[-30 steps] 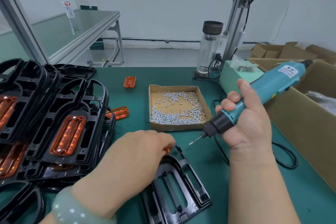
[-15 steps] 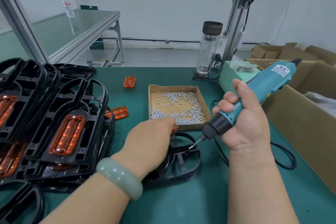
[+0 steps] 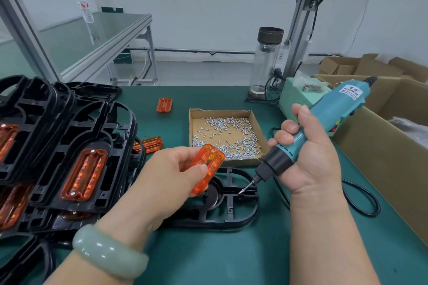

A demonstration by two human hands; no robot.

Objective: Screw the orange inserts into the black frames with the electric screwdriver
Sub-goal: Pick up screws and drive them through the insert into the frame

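Open desk (image 3: 231, 257) nearer than both hands; stacked black frames (image 3: 58, 136) crowding left of the left hand (image 3: 166, 180); screw tray (image 3: 222, 112) just beyond it; cardboard box (image 3: 382, 169) walling off right of the right hand (image 3: 310, 162).

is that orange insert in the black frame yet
Out: the left hand holds the translucent orange plastic insert tilted over the black plastic frame, unseated.

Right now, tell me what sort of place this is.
Probably a factory assembly bench: stacked black frames with orange inserts, a box of screws, and an electric screwdriver in the right hand.
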